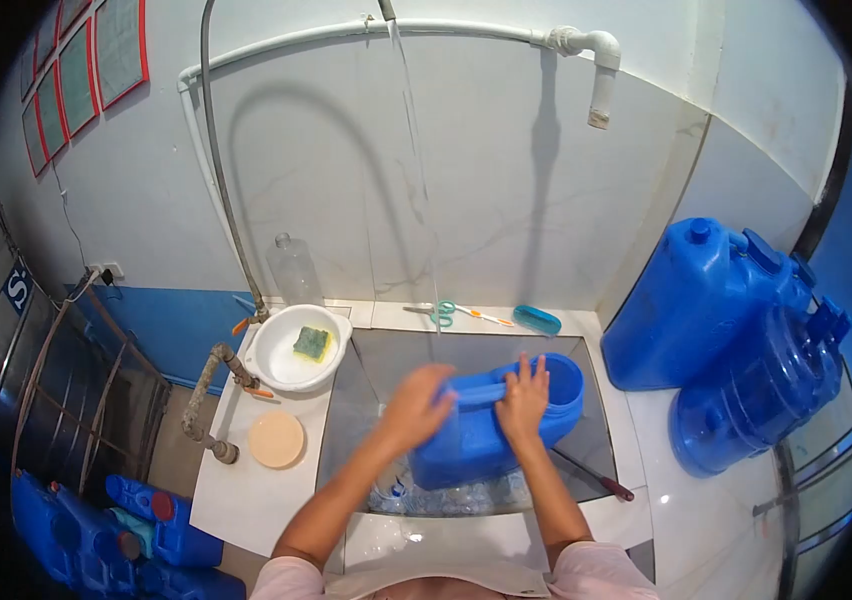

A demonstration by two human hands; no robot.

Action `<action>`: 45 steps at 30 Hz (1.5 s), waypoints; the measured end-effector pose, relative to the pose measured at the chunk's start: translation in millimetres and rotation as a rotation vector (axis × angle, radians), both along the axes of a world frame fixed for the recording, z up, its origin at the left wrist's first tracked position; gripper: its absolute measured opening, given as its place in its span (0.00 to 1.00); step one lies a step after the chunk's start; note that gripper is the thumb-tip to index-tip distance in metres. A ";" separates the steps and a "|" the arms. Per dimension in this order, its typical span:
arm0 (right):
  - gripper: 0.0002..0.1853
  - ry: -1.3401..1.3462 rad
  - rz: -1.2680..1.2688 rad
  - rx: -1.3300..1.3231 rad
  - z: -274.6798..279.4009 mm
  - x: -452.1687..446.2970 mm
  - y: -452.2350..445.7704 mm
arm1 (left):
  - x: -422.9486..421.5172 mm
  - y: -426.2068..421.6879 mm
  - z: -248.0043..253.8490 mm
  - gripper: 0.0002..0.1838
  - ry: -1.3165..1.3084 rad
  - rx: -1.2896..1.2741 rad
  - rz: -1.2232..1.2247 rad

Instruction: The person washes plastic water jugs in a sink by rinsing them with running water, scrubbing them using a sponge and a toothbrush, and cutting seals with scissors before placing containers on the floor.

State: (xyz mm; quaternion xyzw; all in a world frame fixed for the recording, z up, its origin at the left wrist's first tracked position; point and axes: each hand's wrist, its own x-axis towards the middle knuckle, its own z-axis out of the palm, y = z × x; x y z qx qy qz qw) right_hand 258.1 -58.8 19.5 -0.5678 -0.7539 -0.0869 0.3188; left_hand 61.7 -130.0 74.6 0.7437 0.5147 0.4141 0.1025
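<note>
A blue plastic water container (476, 450) lies tilted in the sink (596, 400), its wide round mouth toward the right. My right hand (523, 405) grips it on top, beside the mouth, with fingers over the handle. At the container's left end is my left hand (416, 405), smeared by motion; whether it touches the container I cannot tell. Water (416, 150) runs down from a hose end (387, 10) above, behind the container. Clear plastic bottles (476, 497) lie in the sink under it.
A white basin (271, 345) holds a green-yellow sponge (313, 344). On the back ledge lie scissors (443, 313), a toothbrush (486, 315) and a teal brush (537, 320). Large blue containers (666, 310) stand right. A dark-handled tool (614, 487) leans over the sink's right edge.
</note>
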 end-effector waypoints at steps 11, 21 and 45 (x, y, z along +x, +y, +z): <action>0.13 0.178 0.400 -0.362 44.6 -69.8 90.6 | 14.0 66.3 -63.7 0.19 0.455 0.119 0.147; 0.08 0.259 0.522 -0.991 50.7 -131.1 157.5 | -25.1 129.5 -108.3 0.20 0.219 0.209 0.130; 0.13 -0.229 -0.219 -0.205 -27.1 79.2 212.7 | -98.2 -91.8 63.3 0.18 0.029 -0.394 0.308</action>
